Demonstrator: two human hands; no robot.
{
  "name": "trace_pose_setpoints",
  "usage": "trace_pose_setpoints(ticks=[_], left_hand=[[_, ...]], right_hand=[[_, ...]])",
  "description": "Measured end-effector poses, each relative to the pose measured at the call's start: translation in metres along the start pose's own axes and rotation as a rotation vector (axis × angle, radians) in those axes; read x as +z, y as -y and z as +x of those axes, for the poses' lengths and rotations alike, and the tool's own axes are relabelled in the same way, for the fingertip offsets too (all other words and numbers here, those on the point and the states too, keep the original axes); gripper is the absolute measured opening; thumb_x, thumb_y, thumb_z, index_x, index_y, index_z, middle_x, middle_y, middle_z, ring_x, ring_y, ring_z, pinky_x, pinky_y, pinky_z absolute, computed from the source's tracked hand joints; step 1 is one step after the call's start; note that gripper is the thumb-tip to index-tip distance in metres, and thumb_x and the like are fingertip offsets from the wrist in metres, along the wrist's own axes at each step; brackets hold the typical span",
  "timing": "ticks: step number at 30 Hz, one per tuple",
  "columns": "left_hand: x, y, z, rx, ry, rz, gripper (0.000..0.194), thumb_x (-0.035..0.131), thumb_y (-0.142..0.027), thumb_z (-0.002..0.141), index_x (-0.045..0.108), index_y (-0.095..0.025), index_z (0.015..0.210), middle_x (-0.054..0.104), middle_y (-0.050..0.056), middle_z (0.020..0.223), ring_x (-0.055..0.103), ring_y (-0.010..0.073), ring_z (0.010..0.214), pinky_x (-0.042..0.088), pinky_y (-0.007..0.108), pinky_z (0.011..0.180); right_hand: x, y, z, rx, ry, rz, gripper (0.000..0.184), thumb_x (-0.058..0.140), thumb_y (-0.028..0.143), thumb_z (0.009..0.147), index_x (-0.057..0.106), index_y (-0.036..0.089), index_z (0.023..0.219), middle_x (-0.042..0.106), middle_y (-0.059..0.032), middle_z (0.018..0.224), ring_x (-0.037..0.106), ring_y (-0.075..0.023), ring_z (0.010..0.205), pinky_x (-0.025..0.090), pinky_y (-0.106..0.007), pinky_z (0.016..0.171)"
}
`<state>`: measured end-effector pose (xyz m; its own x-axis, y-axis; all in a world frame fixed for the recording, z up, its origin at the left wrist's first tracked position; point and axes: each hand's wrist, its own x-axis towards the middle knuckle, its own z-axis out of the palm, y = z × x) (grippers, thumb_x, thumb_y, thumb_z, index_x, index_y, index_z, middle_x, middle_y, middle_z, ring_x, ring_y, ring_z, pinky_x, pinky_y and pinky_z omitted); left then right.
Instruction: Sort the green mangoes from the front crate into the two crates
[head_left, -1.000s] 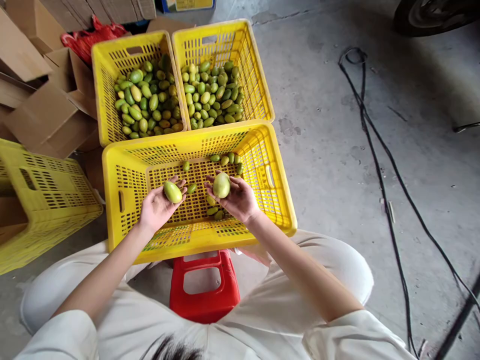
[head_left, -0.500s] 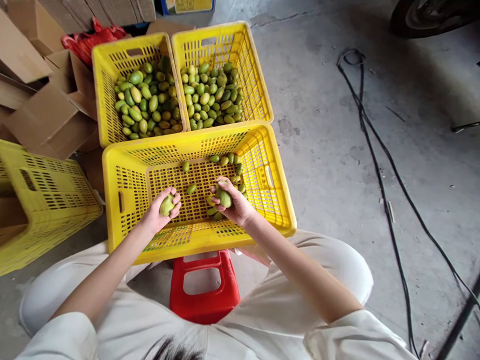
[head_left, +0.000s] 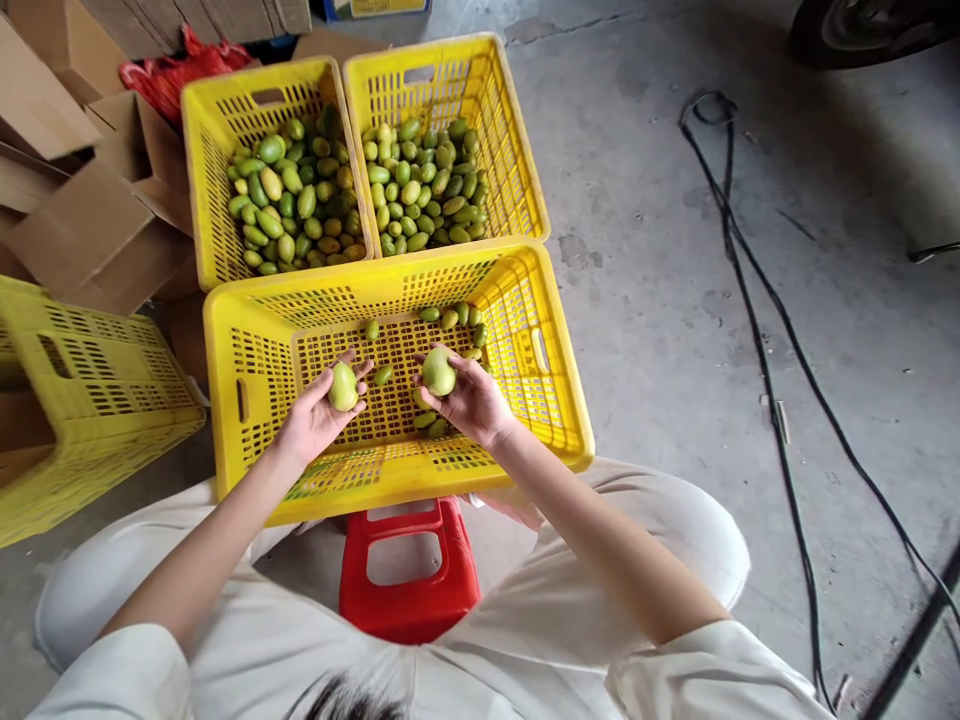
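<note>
- Left fruit (head_left: pixel 343 386): pale yellow-green, held above the near crate (head_left: pixel 390 485), left of its middle.
- Right fruit (head_left: pixel 439 371): similar colour, rounder in outline, also above the near crate, well apart from the left one.
- My left hand (head_left: pixel 319 415): palm turned up, fingers loosely curved round the left fruit, thumb against its outer side. Grip light; most of the skin of the fruit shows.
- My right hand (head_left: pixel 478 405): likewise palm up, holding the right fruit between thumb and bent fingers.
- Small fruit (head_left: pixel 382 375): lies on the near crate's slatted floor, between my hands. Another sits by the far wall, and a cluster in the far right corner. A few more lie beneath my right hand, partly covered by it; I cannot give a sure count there.
- Back left crate (head_left: pixel 217 180): holds a heap (head_left: pixel 289 205) of green and yellowish fruit.
- Back right crate (head_left: pixel 517 150): beside it, holds a second heap (head_left: pixel 427 190), green for the most part. Both stand just beyond the near crate.
- Red stool (head_left: pixel 409 625): between my knees, on my side of the near crate.
- To my left: side crate (head_left: pixel 112 380), cardboard boxes (head_left: pixel 90 225), red bag (head_left: pixel 180 75).
- To my right: black cable (head_left: pixel 780 300) looped on the concrete floor (head_left: pixel 637 330); wheel (head_left: pixel 847 40) at the upper edge.
</note>
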<state>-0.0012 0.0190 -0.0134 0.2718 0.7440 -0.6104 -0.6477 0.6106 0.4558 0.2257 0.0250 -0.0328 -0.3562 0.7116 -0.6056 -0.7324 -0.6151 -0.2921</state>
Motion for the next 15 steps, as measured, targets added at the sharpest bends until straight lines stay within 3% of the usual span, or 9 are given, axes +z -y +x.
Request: trace_pose_setpoints(ticks=[3, 6, 10, 15], left_hand=[[-0.003, 0.003, 0.002, 0.006, 0.019, 0.039, 0.025, 0.07, -0.021, 0.079, 0.064, -0.013, 0.103, 0.064, 0.007, 0.096, 0.059, 0.0109, 0.074, 0.052, 0.022, 0.064], [-0.005, 0.004, 0.003, -0.052, 0.025, 0.095, 0.023, 0.075, -0.021, 0.075, 0.062, -0.015, 0.093, 0.057, 0.001, 0.076, 0.055, 0.0079, 0.063, 0.048, 0.017, 0.053], [-0.008, 0.008, 0.006, -0.184, -0.038, 0.312, 0.027, 0.077, -0.027, 0.074, 0.059, -0.018, 0.091, 0.056, -0.001, 0.071, 0.05, 0.0054, 0.048, 0.032, 0.012, 0.036], [-0.013, 0.016, 0.008, -0.315, -0.179, 0.571, 0.03, 0.079, -0.029, 0.073, 0.062, -0.017, 0.094, 0.06, 0.001, 0.07, 0.057, 0.0087, 0.049, 0.036, 0.013, 0.038]], right_hand=[[0.0, 0.001, 0.0, -0.04, 0.031, 0.008, 0.034, 0.066, 0.025, 0.073, 0.048, 0.027, 0.102, 0.063, 0.0015, 0.082, 0.059, -0.0112, 0.061, 0.041, -0.014, 0.041], [0.0, 0.003, 0.0, -0.016, 0.093, -0.035, 0.035, 0.065, 0.025, 0.068, 0.045, 0.026, 0.096, 0.06, 0.0027, 0.073, 0.051, -0.0088, 0.053, 0.027, -0.011, 0.036], [-0.001, -0.002, 0.0, 0.104, 0.012, -0.326, 0.034, 0.063, 0.024, 0.065, 0.045, 0.025, 0.093, 0.06, 0.0037, 0.066, 0.051, -0.0103, 0.046, 0.024, -0.014, 0.034], [-0.002, -0.013, 0.001, 0.089, -0.223, -0.648, 0.034, 0.071, 0.032, 0.066, 0.05, 0.026, 0.092, 0.055, 0.0059, 0.061, 0.056, -0.0127, 0.046, 0.025, -0.016, 0.035]])
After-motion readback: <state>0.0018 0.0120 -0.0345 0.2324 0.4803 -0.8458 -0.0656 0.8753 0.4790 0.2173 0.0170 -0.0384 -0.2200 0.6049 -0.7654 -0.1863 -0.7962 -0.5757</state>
